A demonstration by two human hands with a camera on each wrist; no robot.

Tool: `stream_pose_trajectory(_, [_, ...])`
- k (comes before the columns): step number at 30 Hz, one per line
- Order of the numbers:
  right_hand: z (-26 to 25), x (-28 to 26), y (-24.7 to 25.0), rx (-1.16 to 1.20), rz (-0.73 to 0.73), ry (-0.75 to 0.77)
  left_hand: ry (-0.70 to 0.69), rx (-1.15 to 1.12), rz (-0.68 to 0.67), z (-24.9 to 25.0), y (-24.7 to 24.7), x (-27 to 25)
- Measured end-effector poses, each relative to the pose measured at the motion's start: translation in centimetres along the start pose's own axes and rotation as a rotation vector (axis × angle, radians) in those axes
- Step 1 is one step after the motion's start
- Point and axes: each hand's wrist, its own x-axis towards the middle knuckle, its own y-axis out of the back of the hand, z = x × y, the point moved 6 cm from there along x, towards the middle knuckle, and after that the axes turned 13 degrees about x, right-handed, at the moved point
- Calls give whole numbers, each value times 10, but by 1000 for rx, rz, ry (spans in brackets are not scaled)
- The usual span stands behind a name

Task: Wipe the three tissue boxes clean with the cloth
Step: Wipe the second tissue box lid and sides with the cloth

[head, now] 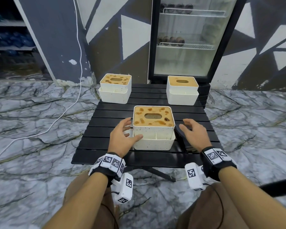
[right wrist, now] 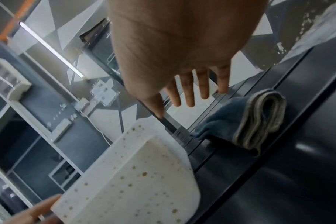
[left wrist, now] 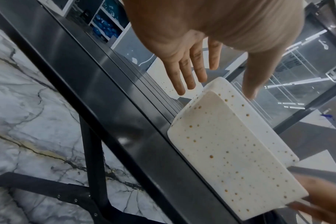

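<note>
We read no brand or writing on the boxes; the only markings were black-and-white square code tags on the wristbands [head: 111,162].

Three tissue boxes stood on the black slatted desk [head: 106,111]. Each was a rounded-corner white plastic body speckled with brown dots, with a tan lid bearing an oval slot and a shallow white tray along its front. The near tissue box [head: 153,128] sat at the middle of the desk, its lid blotched with glossy brown stains. The far-left tissue box [head: 115,88] carried similar blotches, while the far-right tissue box [head: 182,90] had a plain, unspotted lid.

Our left hand [head: 122,136] was released, fingers spread beside the near box's left wall, the thumb lying against its front tray; it grasped nothing. Our right hand [head: 192,134] was likewise released, fingers straight, hovering above the cloth [right wrist: 238,122]. That cloth, dark blue-grey with a pale grey edging, lay folded on the desk just right of the near box.

Behind the desk stood a glass-door fridge [head: 188,38] on a marble-patterned floor [head: 31,113].
</note>
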Motion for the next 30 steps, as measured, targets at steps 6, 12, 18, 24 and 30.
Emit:
stream_pose_trajectory(6, [39, 11, -28, -589, -352, -81, 48, -46, 50, -1, 7, 14])
stream_pose_trajectory(12, [36, 8, -21, -499, -196, -14, 70, -1, 50, -2, 6, 21])
stream_pose_trajectory(18, [20, 13, 5, -282, -28, -2, 97, 5, 45, 1, 2, 30])
stream_pose_trajectory(24, [-64, 39, 22, -105, 92, 141, 131, 20, 24, 20, -8, 53])
stream_pose_trajectory(30, [-90, 9, -33, -270, -156, 227, 182, 31, -20, 32, -28, 69])
